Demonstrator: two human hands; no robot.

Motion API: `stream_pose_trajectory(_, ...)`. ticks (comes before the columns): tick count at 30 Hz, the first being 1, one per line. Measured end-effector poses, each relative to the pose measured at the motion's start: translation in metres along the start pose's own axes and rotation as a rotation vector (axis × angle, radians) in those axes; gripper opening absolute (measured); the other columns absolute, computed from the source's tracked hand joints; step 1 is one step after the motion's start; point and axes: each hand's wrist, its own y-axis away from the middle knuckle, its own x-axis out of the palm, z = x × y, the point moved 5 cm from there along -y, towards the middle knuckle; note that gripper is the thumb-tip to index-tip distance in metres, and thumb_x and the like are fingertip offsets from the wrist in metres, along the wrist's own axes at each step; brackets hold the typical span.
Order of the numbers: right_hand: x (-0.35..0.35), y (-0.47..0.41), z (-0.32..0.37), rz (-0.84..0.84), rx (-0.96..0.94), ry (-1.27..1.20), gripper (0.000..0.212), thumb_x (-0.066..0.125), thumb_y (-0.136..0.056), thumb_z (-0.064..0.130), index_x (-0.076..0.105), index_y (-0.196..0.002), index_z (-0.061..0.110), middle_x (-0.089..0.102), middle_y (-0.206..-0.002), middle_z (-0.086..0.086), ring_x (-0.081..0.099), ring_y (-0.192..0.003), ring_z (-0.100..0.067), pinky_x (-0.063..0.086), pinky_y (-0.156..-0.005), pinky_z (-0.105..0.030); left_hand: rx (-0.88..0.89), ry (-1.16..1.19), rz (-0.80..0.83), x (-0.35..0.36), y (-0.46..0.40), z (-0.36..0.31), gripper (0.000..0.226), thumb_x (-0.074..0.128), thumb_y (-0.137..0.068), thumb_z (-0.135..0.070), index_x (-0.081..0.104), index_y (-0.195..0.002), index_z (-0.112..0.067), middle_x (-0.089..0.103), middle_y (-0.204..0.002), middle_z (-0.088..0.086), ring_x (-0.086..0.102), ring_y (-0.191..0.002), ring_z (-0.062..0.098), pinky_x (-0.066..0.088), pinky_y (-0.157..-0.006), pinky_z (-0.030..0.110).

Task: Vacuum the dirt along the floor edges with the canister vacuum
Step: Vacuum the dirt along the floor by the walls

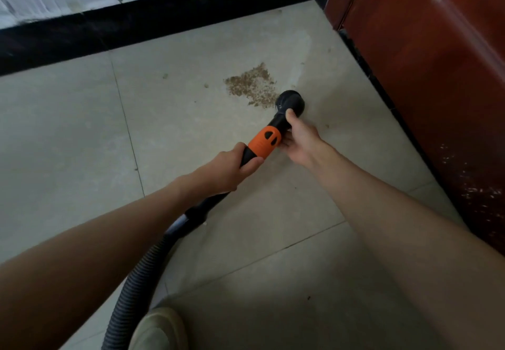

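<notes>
Gripping the wand (252, 155) with my left hand (226, 169) and the nozzle neck (278, 122) with my right hand (300, 139), fingers curled, I judged the dirt patch (251, 84) mostly unvacuumed.

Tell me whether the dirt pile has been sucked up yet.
Not yet. The dirt lies spread on the floor, with the nozzle at its right edge.
</notes>
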Motion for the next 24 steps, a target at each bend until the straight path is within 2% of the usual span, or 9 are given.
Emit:
stream_pose_trajectory(3,0.015,0.002,-0.001,0.023,0.014,0.119,0.039,0.058,-0.096,0.024,0.051,-0.128,0.002,0.063,-0.114,-0.018,0.061,-0.089,-0.024,0.052,-0.071,-0.035,0.025,-0.087,0.022,-0.013,0.000,0.005,0.029,0.044,-0.097,-0.041,0.038,-0.101,-0.013,0.049,-0.066,-0.001,0.050,-0.050,0.012,0.035,-0.046,0.023)
stream_pose_trajectory(5,0.021,0.003,0.001,0.013,0.033,0.139,0.038,0.060,-0.095,0.022,0.050,-0.128,0.004,0.062,-0.118,-0.018,0.061,-0.096,-0.026,0.051,-0.071,-0.037,0.038,-0.117,0.036,-0.022,-0.004,0.005,0.028,0.045,-0.097,-0.040,0.037,-0.099,-0.013,0.047,-0.066,-0.001,0.047,-0.051,0.011,0.032,-0.045,0.024)
stream_pose_trajectory(8,0.027,0.004,0.006,-0.040,0.033,0.150,0.033,0.061,-0.094,0.020,0.053,-0.123,0.005,0.063,-0.106,-0.014,0.060,-0.093,-0.026,0.050,-0.070,-0.038,0.028,-0.124,0.042,-0.027,-0.011,0.005,0.030,0.045,-0.097,-0.040,0.037,-0.100,-0.012,0.046,-0.067,0.000,0.046,-0.053,0.013,0.032,-0.046,0.026)
stream_pose_trajectory(11,0.030,0.005,0.007,-0.090,0.022,0.210,0.021,0.058,-0.096,0.023,0.052,-0.111,0.009,0.061,-0.096,-0.010,0.059,-0.092,-0.026,0.051,-0.075,-0.041,0.037,-0.096,0.020,-0.020,-0.013,0.008,0.030,0.046,-0.096,-0.040,0.038,-0.100,-0.011,0.045,-0.067,0.000,0.044,-0.055,0.015,0.029,-0.047,0.027)
stream_pose_trajectory(14,0.030,0.004,0.007,-0.125,0.019,0.275,0.022,0.055,-0.098,0.027,0.050,-0.111,0.009,0.062,-0.113,-0.014,0.060,-0.105,-0.029,0.053,-0.083,-0.042,0.055,-0.026,0.006,-0.016,-0.018,0.008,0.029,0.046,-0.097,-0.040,0.037,-0.096,-0.012,0.047,-0.067,0.001,0.045,-0.054,0.015,0.029,-0.047,0.027)
stream_pose_trajectory(18,0.032,0.001,0.008,-0.130,0.001,0.246,0.040,0.055,-0.098,0.030,0.050,-0.127,0.003,0.058,-0.125,-0.015,0.058,-0.112,-0.030,0.051,-0.076,-0.038,0.061,0.055,-0.020,-0.024,-0.028,0.004,0.029,0.046,-0.097,-0.040,0.038,-0.095,-0.011,0.048,-0.066,0.001,0.047,-0.051,0.015,0.036,-0.048,0.028)
stream_pose_trajectory(22,0.035,0.000,0.010,-0.141,-0.048,0.270,0.046,0.060,-0.095,0.031,0.052,-0.127,0.000,0.060,-0.122,-0.018,0.061,-0.109,-0.031,0.052,-0.060,-0.030,0.031,-0.012,-0.074,-0.031,-0.034,0.005,0.033,0.044,-0.097,-0.042,0.038,-0.097,-0.009,0.049,-0.073,0.006,0.048,-0.061,0.024,0.035,-0.057,0.034)
stream_pose_trajectory(24,0.043,-0.001,0.011,-0.133,-0.096,0.292,0.045,0.064,-0.092,0.027,0.053,-0.125,-0.001,0.061,-0.121,-0.019,0.062,-0.107,-0.031,0.055,-0.064,-0.033,0.018,-0.035,-0.107,-0.036,-0.038,0.007,0.033,0.044,-0.097,-0.042,0.037,-0.097,-0.010,0.049,-0.076,0.008,0.047,-0.064,0.025,0.034,-0.058,0.033)
